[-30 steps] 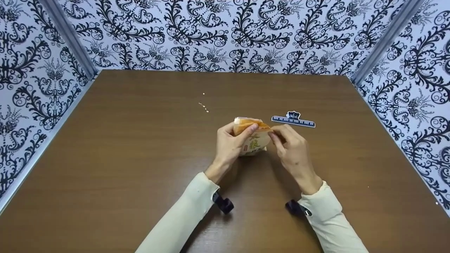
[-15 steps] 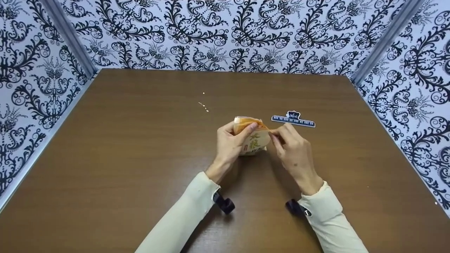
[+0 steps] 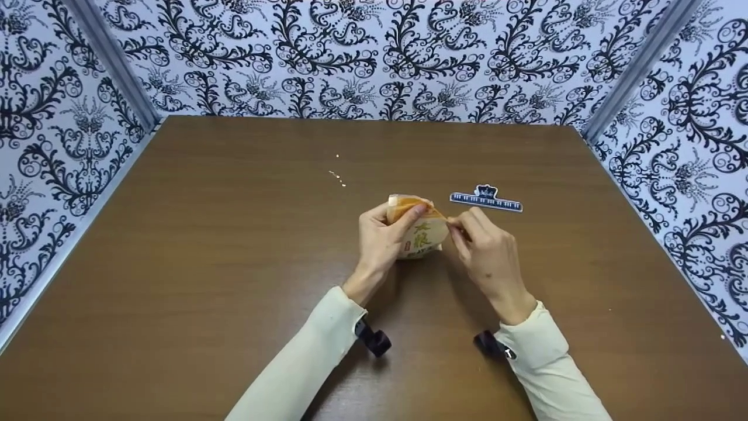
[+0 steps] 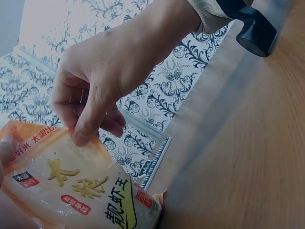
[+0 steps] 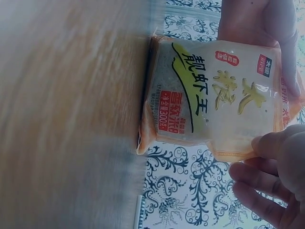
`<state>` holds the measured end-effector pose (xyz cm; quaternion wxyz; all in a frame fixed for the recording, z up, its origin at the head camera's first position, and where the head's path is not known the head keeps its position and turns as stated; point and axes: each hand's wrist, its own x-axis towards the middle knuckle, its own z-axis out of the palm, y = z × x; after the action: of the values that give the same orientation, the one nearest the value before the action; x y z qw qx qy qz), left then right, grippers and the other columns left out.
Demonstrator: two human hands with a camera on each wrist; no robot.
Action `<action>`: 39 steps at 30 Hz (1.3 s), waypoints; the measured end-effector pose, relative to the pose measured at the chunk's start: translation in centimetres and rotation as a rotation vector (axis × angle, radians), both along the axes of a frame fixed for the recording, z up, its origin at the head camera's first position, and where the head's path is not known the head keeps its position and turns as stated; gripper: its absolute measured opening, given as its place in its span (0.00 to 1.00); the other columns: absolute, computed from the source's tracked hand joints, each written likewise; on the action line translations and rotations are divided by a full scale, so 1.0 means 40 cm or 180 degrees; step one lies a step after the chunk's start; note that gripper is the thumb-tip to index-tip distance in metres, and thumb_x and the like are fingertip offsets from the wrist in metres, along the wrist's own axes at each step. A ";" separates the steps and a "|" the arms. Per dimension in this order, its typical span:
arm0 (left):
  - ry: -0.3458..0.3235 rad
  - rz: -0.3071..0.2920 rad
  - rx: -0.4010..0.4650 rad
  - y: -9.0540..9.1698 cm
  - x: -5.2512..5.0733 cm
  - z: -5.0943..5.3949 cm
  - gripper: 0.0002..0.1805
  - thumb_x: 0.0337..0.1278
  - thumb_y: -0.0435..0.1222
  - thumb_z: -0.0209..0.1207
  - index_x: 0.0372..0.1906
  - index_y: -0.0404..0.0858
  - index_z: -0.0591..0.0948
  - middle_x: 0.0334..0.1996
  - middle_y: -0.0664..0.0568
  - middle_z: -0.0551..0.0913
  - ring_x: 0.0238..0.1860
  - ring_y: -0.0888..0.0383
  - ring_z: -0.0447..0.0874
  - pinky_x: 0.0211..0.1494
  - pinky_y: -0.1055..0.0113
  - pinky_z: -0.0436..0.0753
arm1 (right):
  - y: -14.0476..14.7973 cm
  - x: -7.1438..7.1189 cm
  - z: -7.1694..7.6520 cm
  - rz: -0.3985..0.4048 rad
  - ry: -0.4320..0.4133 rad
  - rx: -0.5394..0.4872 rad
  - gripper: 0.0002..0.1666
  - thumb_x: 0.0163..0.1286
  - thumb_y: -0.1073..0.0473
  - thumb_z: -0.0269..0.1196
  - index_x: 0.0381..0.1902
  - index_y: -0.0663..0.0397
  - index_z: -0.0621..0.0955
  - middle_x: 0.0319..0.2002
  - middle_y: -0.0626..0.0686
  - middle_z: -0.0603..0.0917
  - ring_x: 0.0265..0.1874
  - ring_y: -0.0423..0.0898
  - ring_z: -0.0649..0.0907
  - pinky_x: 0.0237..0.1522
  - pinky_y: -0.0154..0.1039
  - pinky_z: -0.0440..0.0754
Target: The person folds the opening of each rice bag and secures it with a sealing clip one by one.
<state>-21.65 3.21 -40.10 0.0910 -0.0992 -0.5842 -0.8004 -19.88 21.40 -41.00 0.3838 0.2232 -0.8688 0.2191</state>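
A small rice bag (image 3: 423,238), cream and orange with Chinese lettering, stands upright with its bottom on the table. My left hand (image 3: 378,241) grips its upper left side, the thumb lying over the orange top. My right hand (image 3: 489,252) pinches the top right corner between thumb and fingers. In the left wrist view the right hand (image 4: 102,81) holds the orange corner above the bag's (image 4: 66,183) printed front. From the right wrist view, the left hand (image 5: 259,21) wraps the far side of the bag (image 5: 224,95). The bag's back is hidden.
A dark blue bag clip (image 3: 486,199) with a piano-key pattern and crown lies just beyond the right hand. White grains (image 3: 338,177) are scattered on the brown table (image 3: 222,234). Patterned walls (image 3: 327,52) close off the back and sides.
The bag's orange top edge is drawn into a tighter, narrower strip towards my right hand. Both hands keep their hold and have barely moved.
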 end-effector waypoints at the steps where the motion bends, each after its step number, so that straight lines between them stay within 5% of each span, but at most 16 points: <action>1: -0.0002 0.0010 0.0006 0.000 0.000 0.000 0.10 0.61 0.32 0.71 0.44 0.30 0.90 0.38 0.47 0.94 0.38 0.60 0.92 0.45 0.62 0.89 | 0.000 0.000 0.001 -0.0003 0.0006 0.0014 0.03 0.70 0.66 0.69 0.36 0.54 0.84 0.31 0.50 0.84 0.24 0.43 0.82 0.25 0.41 0.81; 22: 0.0305 -0.0069 -0.0167 -0.003 0.000 0.001 0.10 0.62 0.32 0.71 0.47 0.34 0.90 0.43 0.46 0.93 0.42 0.60 0.90 0.47 0.66 0.87 | -0.007 0.003 0.014 0.0000 -0.0144 -0.0129 0.02 0.71 0.63 0.69 0.39 0.56 0.86 0.36 0.52 0.85 0.38 0.47 0.86 0.41 0.42 0.86; 39: 0.0240 -0.0014 -0.0215 0.002 0.003 0.000 0.10 0.62 0.33 0.71 0.45 0.32 0.90 0.41 0.44 0.93 0.41 0.61 0.91 0.49 0.65 0.88 | -0.028 0.001 0.017 0.0072 0.0235 -0.0273 0.01 0.67 0.67 0.71 0.34 0.58 0.87 0.31 0.53 0.85 0.31 0.48 0.84 0.34 0.43 0.83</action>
<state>-21.52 3.30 -40.09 0.1078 -0.1336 -0.6069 -0.7761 -19.82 20.30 -40.33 0.4223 0.2243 -0.8413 0.2521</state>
